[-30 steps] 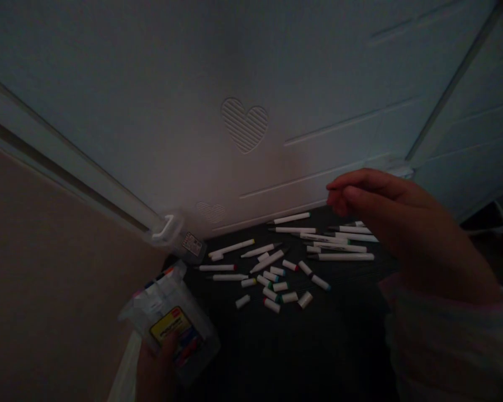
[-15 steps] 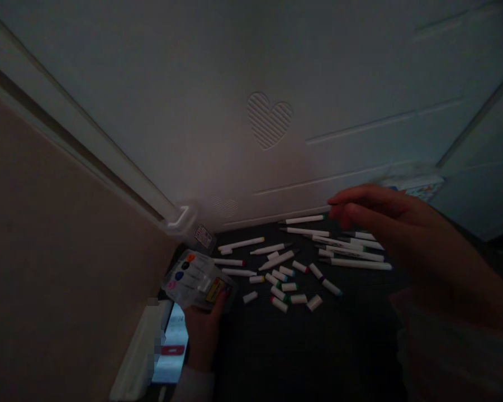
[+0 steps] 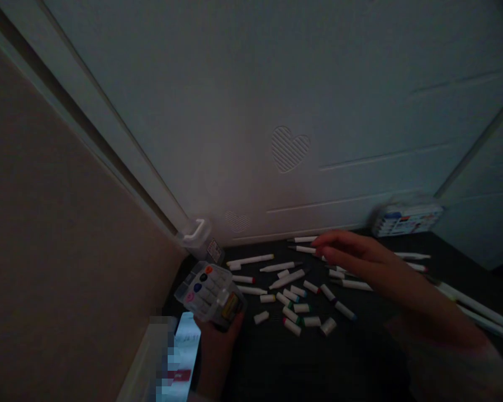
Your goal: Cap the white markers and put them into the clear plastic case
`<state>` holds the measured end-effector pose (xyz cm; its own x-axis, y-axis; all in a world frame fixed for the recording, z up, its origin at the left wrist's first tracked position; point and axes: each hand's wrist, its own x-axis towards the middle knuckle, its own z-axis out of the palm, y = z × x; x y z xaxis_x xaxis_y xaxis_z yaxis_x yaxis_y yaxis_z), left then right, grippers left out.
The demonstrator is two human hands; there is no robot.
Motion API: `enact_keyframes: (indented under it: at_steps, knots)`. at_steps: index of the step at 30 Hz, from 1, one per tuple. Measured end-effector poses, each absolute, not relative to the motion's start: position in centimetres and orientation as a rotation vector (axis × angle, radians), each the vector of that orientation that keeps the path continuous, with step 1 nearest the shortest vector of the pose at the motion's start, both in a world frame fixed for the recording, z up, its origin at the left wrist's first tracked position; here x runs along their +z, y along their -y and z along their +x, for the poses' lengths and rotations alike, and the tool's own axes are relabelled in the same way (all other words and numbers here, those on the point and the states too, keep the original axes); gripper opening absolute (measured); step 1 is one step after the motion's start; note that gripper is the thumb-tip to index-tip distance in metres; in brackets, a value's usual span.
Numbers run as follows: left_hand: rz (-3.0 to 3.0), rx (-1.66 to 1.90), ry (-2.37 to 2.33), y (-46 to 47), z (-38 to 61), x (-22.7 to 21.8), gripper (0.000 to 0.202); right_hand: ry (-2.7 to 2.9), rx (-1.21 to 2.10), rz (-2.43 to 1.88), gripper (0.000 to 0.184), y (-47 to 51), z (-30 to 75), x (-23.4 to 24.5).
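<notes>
My left hand [image 3: 221,341] grips a clear plastic marker case [image 3: 207,304], tilted up at the left. Several markers inside show orange, black, blue and pink ends, and a yellowish label faces my thumb. Over the right-hand group of markers hangs my right hand [image 3: 362,259], fingers stretched forward, thumb a little apart, with nothing visible in it. Uncapped white markers such as this marker [image 3: 287,278] lie scattered on the dark table, several partly hidden under my right hand. Loose caps, among them a white cap [image 3: 328,326], lie in front of them.
A clear container with a white handle [image 3: 199,237] stands in the back left corner. A lit phone [image 3: 184,357] lies at the left edge. Against the white panel [image 3: 251,167], a packed box [image 3: 408,219] stands at the back right. Long white markers [image 3: 478,304] lie far right.
The view has shifted, so the scene sits lower and the right-hand box shows fully. My right hand has moved left over the markers. My left hand still holds the case, now more upright.
</notes>
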<state>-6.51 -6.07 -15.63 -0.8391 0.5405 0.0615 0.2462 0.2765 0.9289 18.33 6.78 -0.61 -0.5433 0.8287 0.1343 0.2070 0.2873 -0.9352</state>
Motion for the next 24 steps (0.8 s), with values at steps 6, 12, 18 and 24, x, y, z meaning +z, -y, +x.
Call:
enact_keyframes:
  at_steps: [6, 12, 18, 24]
  knots:
    - [0.686, 1.767, -2.024, 5.9, -6.2, -14.5, 0.068, 2.056, 1.361, -0.918, 0.030, -5.7, 16.3, -1.3]
    - [0.763, 1.777, -2.096, 5.7, -5.9, -14.7, 0.065, 2.158, 1.395, -0.819, 0.027, -3.8, 14.2, -1.6]
    - [0.786, 1.728, -2.130, 6.1, -6.3, -14.8, 0.071, 2.256, 1.412, -0.833, 0.025, -0.4, 12.7, -3.7]
    - [0.761, 1.768, -2.118, 6.1, -6.3, -14.9, 0.072, 2.560, 1.360, -0.832, 0.031, 2.3, 10.3, -11.7]
